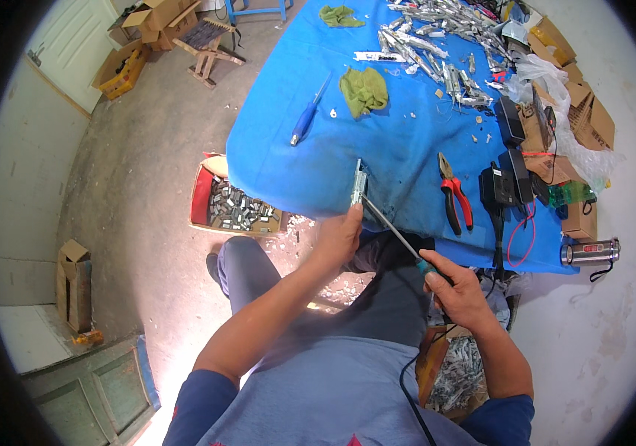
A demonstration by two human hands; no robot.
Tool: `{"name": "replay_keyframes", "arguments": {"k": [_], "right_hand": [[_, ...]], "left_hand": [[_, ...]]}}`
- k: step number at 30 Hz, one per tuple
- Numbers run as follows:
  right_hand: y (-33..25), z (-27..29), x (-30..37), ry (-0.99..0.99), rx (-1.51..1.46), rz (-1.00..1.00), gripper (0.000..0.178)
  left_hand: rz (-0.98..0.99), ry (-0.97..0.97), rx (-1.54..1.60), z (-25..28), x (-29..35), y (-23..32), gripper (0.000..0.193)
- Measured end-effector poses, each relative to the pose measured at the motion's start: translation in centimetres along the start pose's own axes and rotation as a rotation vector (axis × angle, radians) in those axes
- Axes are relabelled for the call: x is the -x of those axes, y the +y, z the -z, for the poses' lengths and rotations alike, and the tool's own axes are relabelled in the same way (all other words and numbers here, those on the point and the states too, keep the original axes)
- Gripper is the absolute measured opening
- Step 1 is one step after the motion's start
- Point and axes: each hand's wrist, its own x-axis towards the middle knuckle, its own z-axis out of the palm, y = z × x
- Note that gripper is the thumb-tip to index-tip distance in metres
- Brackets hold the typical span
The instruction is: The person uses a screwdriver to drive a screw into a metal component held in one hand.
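Observation:
My left hand point(340, 236) is closed on the lower end of a narrow silver metal part point(359, 184), held upright at the near edge of the blue-covered table point(273, 160). In my right hand point(457, 291) is a screwdriver point(398, 232) with a long steel shaft and a dark green handle. Its tip meets the metal part just above my left fingers; whether it sits inside the part I cannot tell. Red-and-black pliers point(454, 195) lie to the right on the cloth. Farther off on the left lies a blue-handled screwdriver point(307, 119).
Silver metal parts point(437, 56) are heaped at the far side, near a green cloth point(364, 92). Black power adapters point(498, 186) with cables and a metal flask point(590, 253) line the right edge. A box of small metal pieces point(237, 204) stands left of the table.

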Motion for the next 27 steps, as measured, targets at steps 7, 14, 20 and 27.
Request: {"name": "replay_keyframes", "arguments": {"k": [7, 14, 20, 27], "right_hand": [[-0.5, -0.1, -0.3, -0.037, -0.134, -0.143, 0.042], [0.6, -2.0, -0.1, -0.009, -0.541, -0.338, 0.041], [2.4, -4.0, -0.2, 0.082, -0.304, -0.144, 0.042], [1.5, -1.8, 0.0, 0.058, -0.054, -0.026, 0.044]], "left_hand": [[-0.055, -0.011, -0.023, 0.2, -0.1, -0.3, 0.058], [-0.051, -0.044, -0.090, 0.8, -0.3, -0.1, 0.061], [0.073, -0.010, 0.080, -0.3, 0.4, 1.0, 0.058], [0.143, -0.067, 0.208, 0.4, 0.6, 0.0, 0.055]]}}
